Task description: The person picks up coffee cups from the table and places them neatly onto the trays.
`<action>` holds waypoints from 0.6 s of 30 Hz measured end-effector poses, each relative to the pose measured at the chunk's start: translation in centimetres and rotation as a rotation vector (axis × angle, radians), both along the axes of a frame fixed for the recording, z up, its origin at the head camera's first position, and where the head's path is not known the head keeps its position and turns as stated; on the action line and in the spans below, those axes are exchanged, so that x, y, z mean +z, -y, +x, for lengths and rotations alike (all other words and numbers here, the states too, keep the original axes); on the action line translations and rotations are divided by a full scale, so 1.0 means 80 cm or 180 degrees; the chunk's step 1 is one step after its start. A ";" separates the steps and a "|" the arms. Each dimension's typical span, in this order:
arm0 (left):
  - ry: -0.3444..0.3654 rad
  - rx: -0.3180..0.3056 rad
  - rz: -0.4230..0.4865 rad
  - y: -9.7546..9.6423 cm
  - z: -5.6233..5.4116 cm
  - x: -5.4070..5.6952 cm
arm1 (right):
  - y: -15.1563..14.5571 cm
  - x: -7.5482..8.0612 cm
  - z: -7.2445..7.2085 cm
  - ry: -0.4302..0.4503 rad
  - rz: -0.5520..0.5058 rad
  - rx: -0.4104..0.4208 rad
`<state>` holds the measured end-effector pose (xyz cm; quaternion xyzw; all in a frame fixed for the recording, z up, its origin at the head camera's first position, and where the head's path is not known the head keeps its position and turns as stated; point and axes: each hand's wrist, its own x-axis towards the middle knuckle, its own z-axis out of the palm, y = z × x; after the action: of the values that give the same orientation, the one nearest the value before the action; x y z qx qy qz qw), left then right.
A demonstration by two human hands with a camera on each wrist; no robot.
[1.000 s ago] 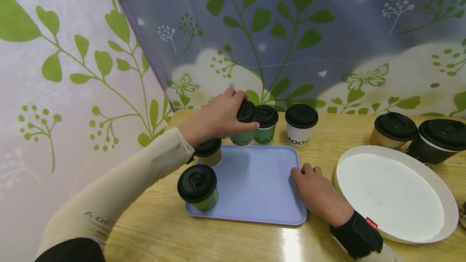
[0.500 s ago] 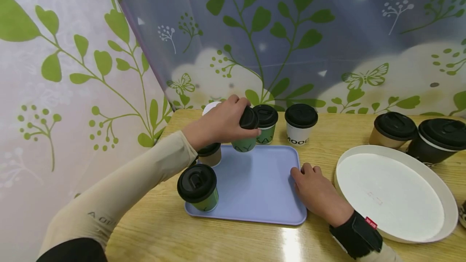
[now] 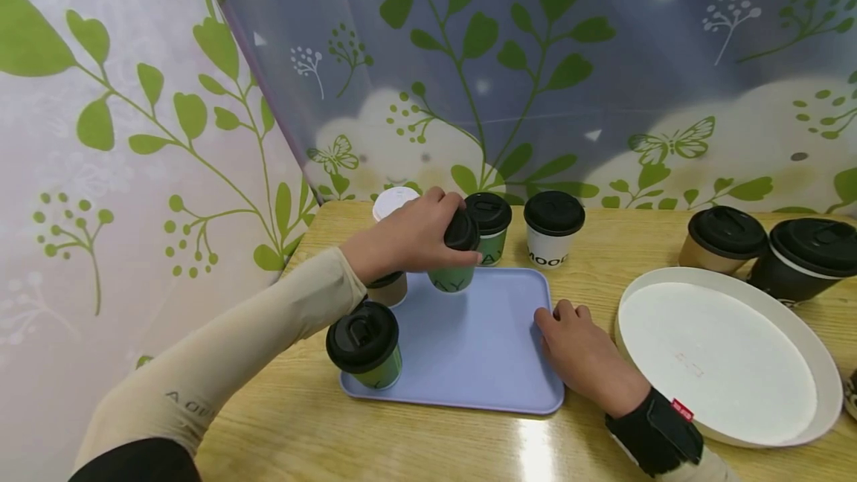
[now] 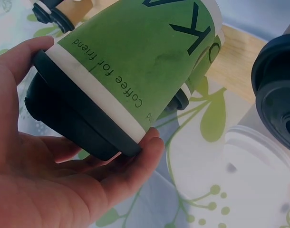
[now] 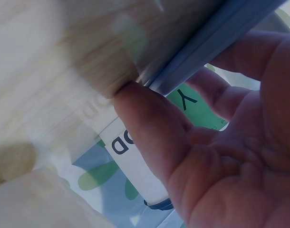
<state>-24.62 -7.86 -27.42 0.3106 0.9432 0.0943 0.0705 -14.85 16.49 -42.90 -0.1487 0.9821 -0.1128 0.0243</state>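
My left hand (image 3: 410,235) grips a green paper coffee cup (image 3: 452,279) by its black lid, over the back left part of the lilac tray (image 3: 489,348). In the left wrist view the fingers and thumb go round the lid (image 4: 81,111), and "Coffee for friend" is printed on the green side. At the tray's right edge, my right hand (image 3: 581,352) holds the rim with curled fingers; in the right wrist view they lie about the tray edge (image 5: 202,47). Another green cup (image 3: 378,372) stands in the tray's front left corner, and a brown cup (image 3: 391,291) behind it, partly hidden.
Behind the tray stand a white-lidded cup (image 3: 395,199), a green cup (image 3: 492,244) and a white cup (image 3: 554,244) with a black lid. To the right lies a round white tray (image 3: 723,363), with a tan cup (image 3: 710,255) and a black cup (image 3: 783,277) behind it.
My left hand has brought the green cup forward and slightly right, from the row at the back to over the tray. The white-lidded cup has come into view. My right hand stays put.
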 end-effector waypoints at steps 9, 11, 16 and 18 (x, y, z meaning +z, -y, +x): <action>0.0071 -0.0050 -0.0133 -0.001 0.004 -0.009 | 0.000 -0.001 0.000 -0.0027 0.0017 0.0015; 0.0076 -0.0059 -0.0156 -0.001 0.004 -0.012 | -0.001 -0.002 0.000 -0.0047 0.0021 0.0024; 0.0143 -0.0076 -0.0210 -0.002 0.004 -0.017 | -0.001 -0.002 0.000 -0.0059 0.0011 0.0033; 0.0172 -0.0076 -0.0232 -0.002 0.004 -0.018 | -0.001 -0.002 0.000 -0.0052 0.0013 0.0032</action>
<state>-24.29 -7.67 -28.86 0.3165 0.9400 0.0674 0.1083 -14.88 16.59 -43.10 -0.1545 0.9818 -0.1095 0.0171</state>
